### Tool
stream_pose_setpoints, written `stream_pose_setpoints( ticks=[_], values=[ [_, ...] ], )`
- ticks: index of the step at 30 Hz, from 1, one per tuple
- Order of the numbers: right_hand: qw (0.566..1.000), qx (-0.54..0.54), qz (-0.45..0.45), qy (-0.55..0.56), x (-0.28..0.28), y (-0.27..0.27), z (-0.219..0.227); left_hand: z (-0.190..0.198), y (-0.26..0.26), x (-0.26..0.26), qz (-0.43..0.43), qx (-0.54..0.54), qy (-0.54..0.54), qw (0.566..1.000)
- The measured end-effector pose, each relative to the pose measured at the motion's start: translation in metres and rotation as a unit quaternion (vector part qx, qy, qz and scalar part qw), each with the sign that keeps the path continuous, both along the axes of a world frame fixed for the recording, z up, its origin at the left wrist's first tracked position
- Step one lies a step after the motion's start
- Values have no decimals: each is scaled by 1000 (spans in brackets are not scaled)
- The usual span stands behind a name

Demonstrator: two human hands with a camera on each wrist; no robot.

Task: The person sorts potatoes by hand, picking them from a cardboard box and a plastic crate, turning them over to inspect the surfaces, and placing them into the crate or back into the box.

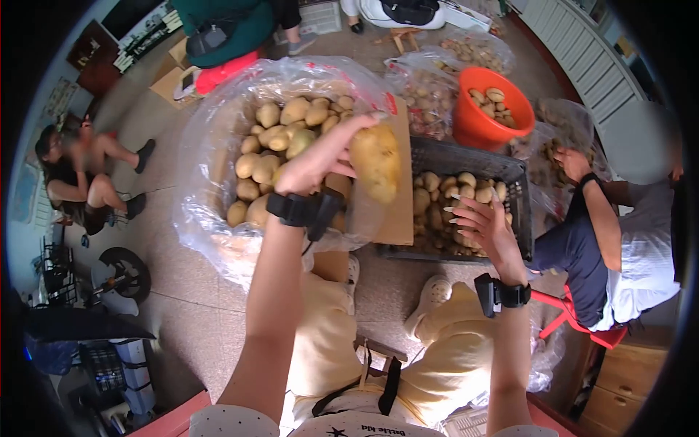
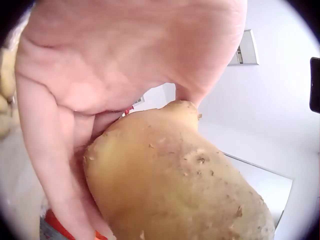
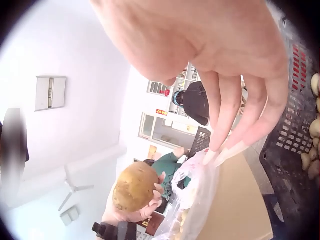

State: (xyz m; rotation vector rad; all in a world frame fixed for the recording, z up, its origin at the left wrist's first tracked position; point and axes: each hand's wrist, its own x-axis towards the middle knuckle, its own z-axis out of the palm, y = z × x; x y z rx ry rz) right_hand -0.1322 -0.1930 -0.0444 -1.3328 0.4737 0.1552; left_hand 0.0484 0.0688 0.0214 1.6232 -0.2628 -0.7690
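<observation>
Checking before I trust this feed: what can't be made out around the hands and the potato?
- Left hand grips the potato; its fingertips are hidden behind the potato in the left wrist view.
- Right hand: palm side unseen from the head view.
- Black crate: its far corner is hidden behind the orange bucket.
- Plastic bag: the potatoes deep inside are covered.

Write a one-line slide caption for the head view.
Left hand holds a large potato above a potato-filled bag; right hand hovers open over the black crate.
</observation>
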Motion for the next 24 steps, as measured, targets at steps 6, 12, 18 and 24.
stream_pose_setpoints(
  ticks=[6,12,18,24],
  values=[
    [999,-24,4,-22,0,4,5,52,69,47,59,250,-121,959],
    [998,-48,6,-28,-1,3,0,13,107,142,127,500,-363,776],
    [999,-40,-7,-37,1,1,1,-76,93,186,141,590,-415,678],
    [998,-49,-28,-41,1,-1,1,-116,113,213,21,599,-361,715]
  ],
)
